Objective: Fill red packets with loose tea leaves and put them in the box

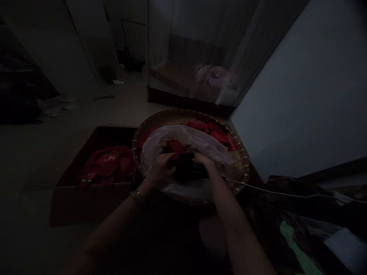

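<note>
The room is very dark. My left hand [164,168] is closed on the near-left side of a red packet [175,146], which stands out over a sheet of translucent plastic [156,139]. To its right, my right hand [202,159] has its fingers curled at a dark object [190,172] between the hands; what they grip is too dark to make out. Dark loose bits lie on the plastic around the packet. All this rests in a round woven tray [245,162] with a bound rim. More red packets [219,134] lie along its far right side.
An open cardboard box [86,204] holding dark red packets [107,162] stands left of the tray. A white cord [282,194] runs right from the dark object. A netted bed [186,84] is behind, a pale wall [309,95] at right. Cloth items [296,242] lie lower right.
</note>
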Available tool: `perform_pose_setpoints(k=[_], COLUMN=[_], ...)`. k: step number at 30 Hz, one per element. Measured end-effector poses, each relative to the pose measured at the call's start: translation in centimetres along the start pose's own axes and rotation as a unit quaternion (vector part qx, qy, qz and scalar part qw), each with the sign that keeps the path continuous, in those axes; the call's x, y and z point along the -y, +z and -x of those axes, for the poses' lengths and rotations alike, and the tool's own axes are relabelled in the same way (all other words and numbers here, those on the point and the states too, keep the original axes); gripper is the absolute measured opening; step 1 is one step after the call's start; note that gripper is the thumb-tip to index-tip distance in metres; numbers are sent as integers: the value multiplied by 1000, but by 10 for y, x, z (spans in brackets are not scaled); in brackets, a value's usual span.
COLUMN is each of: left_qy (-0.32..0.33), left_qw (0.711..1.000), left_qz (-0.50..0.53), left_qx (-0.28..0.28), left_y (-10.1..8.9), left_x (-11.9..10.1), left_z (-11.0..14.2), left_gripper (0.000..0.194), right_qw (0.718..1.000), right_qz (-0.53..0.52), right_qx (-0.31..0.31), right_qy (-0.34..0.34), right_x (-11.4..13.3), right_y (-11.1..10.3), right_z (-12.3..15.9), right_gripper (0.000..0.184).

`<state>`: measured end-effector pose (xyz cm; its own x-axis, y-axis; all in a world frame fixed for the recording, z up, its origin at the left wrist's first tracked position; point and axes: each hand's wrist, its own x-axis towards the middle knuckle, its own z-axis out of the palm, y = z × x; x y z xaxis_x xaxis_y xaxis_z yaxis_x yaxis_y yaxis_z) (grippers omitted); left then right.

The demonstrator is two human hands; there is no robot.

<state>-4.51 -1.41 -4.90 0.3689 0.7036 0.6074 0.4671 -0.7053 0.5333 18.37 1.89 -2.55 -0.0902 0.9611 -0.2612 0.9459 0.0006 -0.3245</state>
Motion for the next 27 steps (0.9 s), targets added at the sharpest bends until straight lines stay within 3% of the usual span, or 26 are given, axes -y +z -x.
perform_pose_setpoints(k=[9,13,27], left_qy=[-29,-40,-29], left_qw=[1000,999,999], left_qz=[10,14,11], left_qx=[1,-8,-21], left_y=[-2,-2,-3], left_x=[-2,-3,-2], left_z=[-1,-1,-1], left_gripper=[51,49,47], right_qw=[996,997,990], right_qz=[-23,-20,-85], right_qx=[-3,-4,-3], right_qy=[-86,-81,-117], right_x=[15,14,28], right_y=[11,14,24], right_z=[-3,-5,-12], right_gripper=[41,48,28])
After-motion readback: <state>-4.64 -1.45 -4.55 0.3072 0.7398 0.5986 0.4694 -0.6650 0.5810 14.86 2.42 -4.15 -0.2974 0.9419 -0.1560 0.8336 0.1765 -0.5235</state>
